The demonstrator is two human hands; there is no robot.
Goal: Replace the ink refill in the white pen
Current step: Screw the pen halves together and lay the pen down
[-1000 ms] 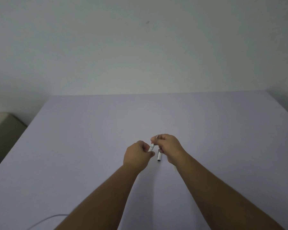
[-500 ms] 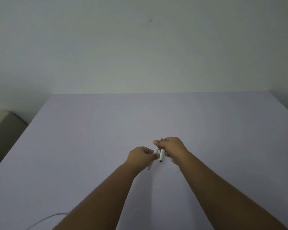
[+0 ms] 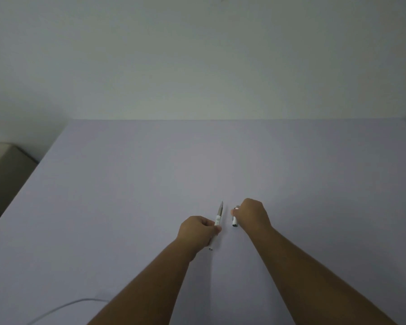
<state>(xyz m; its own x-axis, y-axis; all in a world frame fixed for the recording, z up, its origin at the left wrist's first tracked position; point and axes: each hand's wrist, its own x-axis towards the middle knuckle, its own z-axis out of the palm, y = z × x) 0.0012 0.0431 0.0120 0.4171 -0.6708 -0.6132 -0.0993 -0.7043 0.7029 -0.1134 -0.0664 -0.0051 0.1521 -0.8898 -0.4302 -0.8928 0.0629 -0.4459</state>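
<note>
Over the pale tabletop (image 3: 150,184), the white pen body (image 3: 217,219) is gripped by the left hand (image 3: 197,231), its grey tip pointing toward 12 o'clock. At its 3 o'clock, slightly apart, a short white pen piece (image 3: 234,222) is grasped by the right hand (image 3: 252,213).

One camera worn on the person's head, looking forward and down, pale table (image 3: 127,207) filling the lower half, bare wall (image 3: 197,55) across the top, both arms reaching out from the bottom edge, hands mid-distance, no second view.
</note>
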